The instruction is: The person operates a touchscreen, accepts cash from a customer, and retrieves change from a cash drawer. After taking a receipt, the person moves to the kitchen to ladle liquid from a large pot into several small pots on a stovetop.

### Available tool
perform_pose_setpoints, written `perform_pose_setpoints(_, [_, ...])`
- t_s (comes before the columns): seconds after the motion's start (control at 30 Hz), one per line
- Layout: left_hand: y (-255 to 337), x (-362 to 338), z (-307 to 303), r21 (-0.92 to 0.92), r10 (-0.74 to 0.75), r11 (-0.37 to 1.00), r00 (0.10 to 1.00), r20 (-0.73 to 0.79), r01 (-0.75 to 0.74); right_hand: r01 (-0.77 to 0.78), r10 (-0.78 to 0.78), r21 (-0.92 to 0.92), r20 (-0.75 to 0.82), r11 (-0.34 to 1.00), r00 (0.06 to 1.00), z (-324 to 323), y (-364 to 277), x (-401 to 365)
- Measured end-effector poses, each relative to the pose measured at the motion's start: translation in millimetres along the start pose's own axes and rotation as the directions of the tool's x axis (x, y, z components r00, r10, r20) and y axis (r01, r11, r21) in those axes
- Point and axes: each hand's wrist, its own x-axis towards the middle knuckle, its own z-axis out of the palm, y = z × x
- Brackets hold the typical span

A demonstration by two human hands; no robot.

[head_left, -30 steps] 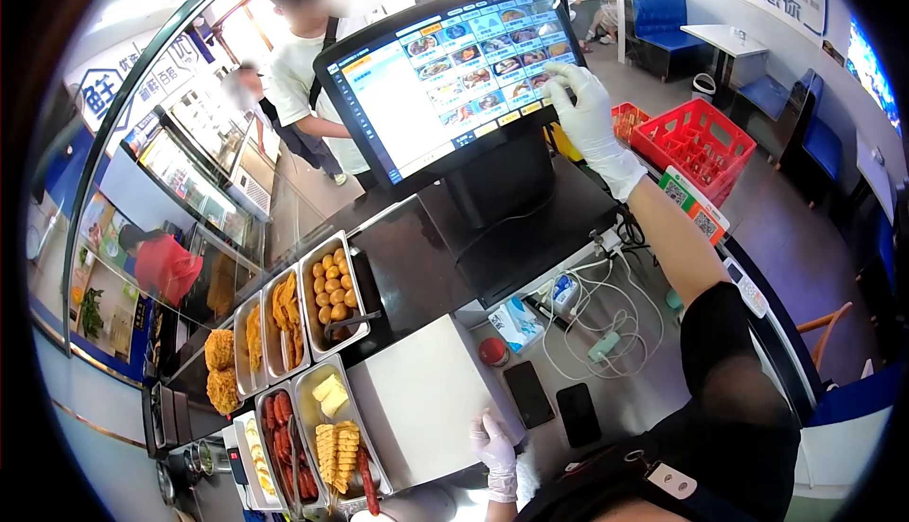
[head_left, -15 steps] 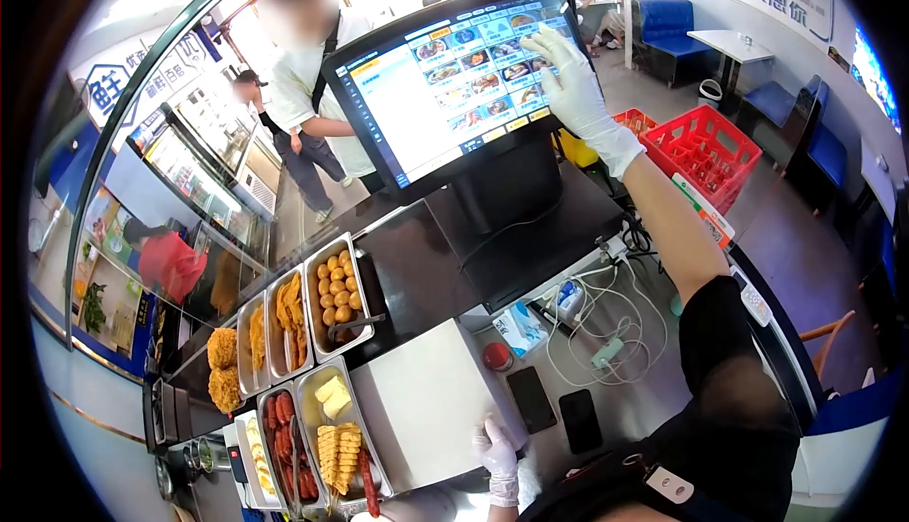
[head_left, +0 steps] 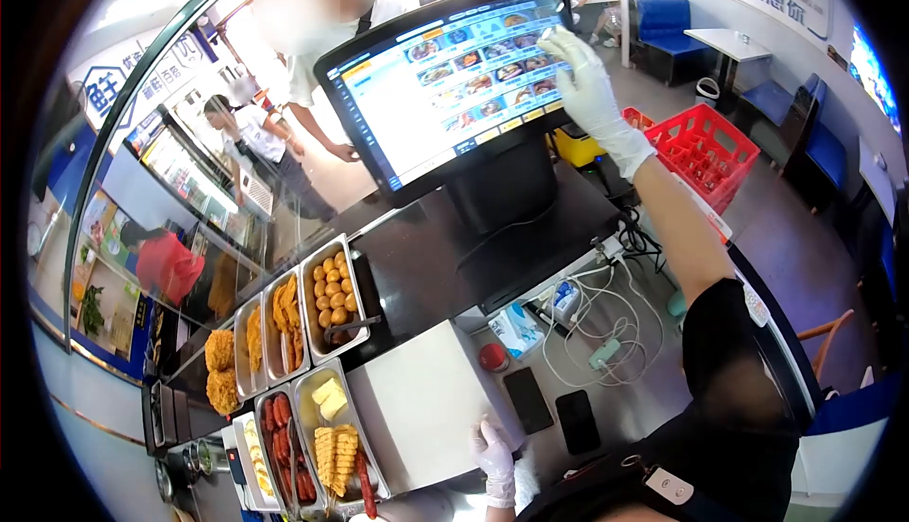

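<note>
My right hand (head_left: 589, 86), in a white glove, is raised at the right side of a touchscreen monitor (head_left: 379, 134). Its fingers are stretched toward the screen, which shows rows of food pictures, and it holds nothing. Low in the view, my left hand (head_left: 493, 456), also gloved, is at the right edge of a white flat-topped box (head_left: 412, 399). Its fingers are loosely bent and apart, with nothing in them. Two dark phones (head_left: 527, 401) lie on the counter to the right of the box.
Metal trays hold brown eggs (head_left: 333, 287), sausages (head_left: 281, 437) and skewered food (head_left: 337, 456). White cables (head_left: 615, 337) tangle on the counter beside a tissue pack (head_left: 516, 330). A red crate (head_left: 710, 157) stands beyond. One person (head_left: 322, 67) stands behind the monitor; others are farther off.
My right hand has drawn slightly right and down from the screen's pictures. The person behind the monitor has leaned closer, and another behind has shifted. My left hand stays nearly in place.
</note>
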Motion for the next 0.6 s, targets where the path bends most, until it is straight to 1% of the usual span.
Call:
perform_pose_setpoints(0.07, [-15.0, 2.9, -1.6, 0.028, 0.033, 0.999, 0.999, -0.017, -0.032, -0.026, 0.026, 0.020, -0.022, 0.999, 0.999, 1.0, 3.7, -0.9])
perform_pose_setpoints(0.1, [-14.3, 3.0, -0.4, 0.031, 0.030, 0.999, 1.000, -0.005, -0.030, -0.044, 0.045, 0.030, -0.026, 0.999, 0.999, 0.0, 2.1, -2.4])
perform_pose_setpoints(0.17, [-11.2, 1.8, -0.6, -0.011, -0.012, 1.000, 1.000, -0.019, 0.012, -0.026, 0.025, 0.014, 0.007, 1.000, 1.000, -5.7, 0.8, -3.0])
perform_pose_setpoints(0.27, [-12.5, 2.1, -0.7, 0.004, 0.019, 1.000, 1.000, -0.010, -0.019, -0.038, 0.038, -0.004, 0.002, 0.999, 0.999, -11.1, 3.7, -4.6])
perform_pose_setpoints(0.4, [-8.4, 1.7, -0.5, 0.021, 0.016, 1.000, 1.000, 0.001, -0.016, -0.043, 0.042, -0.031, -0.020, 0.999, 0.999, -20.9, 8.2, -8.9])
perform_pose_setpoints(0.43, [-6.8, 0.9, 0.2, 0.030, 0.015, 0.999, 1.000, -0.003, -0.015, -0.072, 0.072, -0.031, -0.018, 0.997, 0.997, -23.6, 9.3, -11.4])
perform_pose_setpoints(0.5, [-7.6, 1.5, 0.5, 0.040, 0.016, 0.999, 1.000, -0.009, -0.016, -0.101, 0.101, -0.028, -0.016, 0.994, 0.995, -25.3, 10.4, -13.5])
perform_pose_setpoints(0.57, [-12.3, 3.1, -1.4, 0.051, -0.019, 0.999, 1.000, -0.016, 0.019, -0.119, 0.120, 0.018, -0.065, 0.993, 0.991, -23.4, 10.3, -14.5])
perform_pose_setpoints(0.6, [-10.7, 2.5, -0.5, 0.050, -0.019, 0.999, 1.000, -0.019, 0.020, -0.118, 0.119, 0.020, -0.064, 0.993, 0.991, -21.4, 10.4, -12.6])
